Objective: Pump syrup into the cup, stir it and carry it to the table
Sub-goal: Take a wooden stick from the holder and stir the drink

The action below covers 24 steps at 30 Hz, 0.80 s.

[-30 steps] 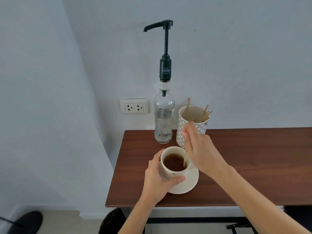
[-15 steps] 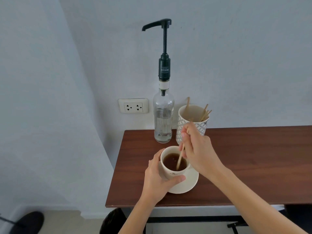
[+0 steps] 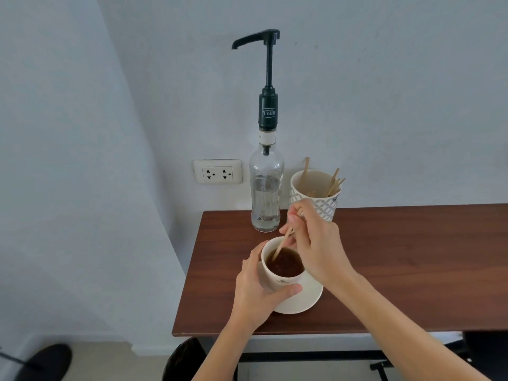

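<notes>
Head view shows the right hand [image 3: 316, 248] pinching a wooden stir stick [image 3: 283, 243] that slants down-left into the cup [image 3: 283, 270] on its saucer [image 3: 302, 302], while the left hand [image 3: 258, 295], nearer, clasps the cup wall.

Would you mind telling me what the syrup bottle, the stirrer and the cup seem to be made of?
The syrup bottle looks like clear glass, glossy and see-through; clear plastic is possible. Its pump looks like dark, matt plastic. The stirrer in the right hand looks like bare wood: thin, pale tan, dull. The cup, steadied by the left hand, looks like cream glazed ceramic with a smooth, slightly shiny wall.
</notes>
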Each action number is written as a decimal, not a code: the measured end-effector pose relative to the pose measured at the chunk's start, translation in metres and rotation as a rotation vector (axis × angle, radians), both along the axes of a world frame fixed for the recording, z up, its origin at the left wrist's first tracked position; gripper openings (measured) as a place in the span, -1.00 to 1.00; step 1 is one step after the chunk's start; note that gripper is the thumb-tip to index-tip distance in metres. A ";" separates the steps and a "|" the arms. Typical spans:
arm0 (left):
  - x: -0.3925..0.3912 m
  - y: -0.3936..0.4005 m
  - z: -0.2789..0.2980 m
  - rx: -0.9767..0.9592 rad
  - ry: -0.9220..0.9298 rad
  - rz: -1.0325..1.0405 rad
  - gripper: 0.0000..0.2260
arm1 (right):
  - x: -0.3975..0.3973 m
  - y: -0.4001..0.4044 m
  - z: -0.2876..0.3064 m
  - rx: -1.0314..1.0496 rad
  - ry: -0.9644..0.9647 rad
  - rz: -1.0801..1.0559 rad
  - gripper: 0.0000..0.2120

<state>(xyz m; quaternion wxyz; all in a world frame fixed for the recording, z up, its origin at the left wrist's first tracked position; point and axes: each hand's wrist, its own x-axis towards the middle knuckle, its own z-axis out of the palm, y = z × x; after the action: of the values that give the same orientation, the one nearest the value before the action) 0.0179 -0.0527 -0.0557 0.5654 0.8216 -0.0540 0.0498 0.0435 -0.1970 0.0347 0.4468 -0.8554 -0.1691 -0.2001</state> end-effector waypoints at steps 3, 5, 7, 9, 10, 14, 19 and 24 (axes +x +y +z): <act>0.000 -0.001 0.001 -0.007 0.000 0.004 -0.20 | 0.007 -0.010 0.004 -0.125 -0.076 -0.051 -0.91; -0.001 -0.001 0.001 -0.015 0.004 0.004 -0.20 | 0.008 -0.017 0.005 -0.204 -0.056 -0.094 -0.91; -0.001 -0.001 0.001 -0.014 0.003 0.001 -0.20 | 0.005 -0.017 0.005 -0.161 0.021 -0.088 -0.90; -0.001 0.000 0.000 -0.009 -0.004 -0.003 -0.20 | 0.000 -0.009 0.002 -0.021 0.114 -0.053 -0.88; -0.001 0.000 0.000 -0.007 -0.005 -0.003 -0.21 | -0.001 -0.006 0.000 0.038 0.131 -0.047 -0.88; -0.001 0.001 0.000 -0.004 0.000 -0.001 -0.21 | 0.001 -0.006 0.002 0.049 0.007 -0.080 -0.87; 0.000 0.000 0.000 -0.001 0.005 0.002 -0.21 | 0.004 -0.022 0.003 -0.163 -0.031 -0.100 -0.91; 0.000 0.001 -0.001 0.003 -0.004 -0.003 -0.21 | 0.001 -0.006 0.001 0.065 0.098 -0.037 -0.88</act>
<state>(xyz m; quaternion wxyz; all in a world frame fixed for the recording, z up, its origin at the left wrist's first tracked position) 0.0179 -0.0522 -0.0564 0.5641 0.8222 -0.0566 0.0505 0.0445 -0.2034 0.0353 0.4784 -0.8521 -0.1246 -0.1715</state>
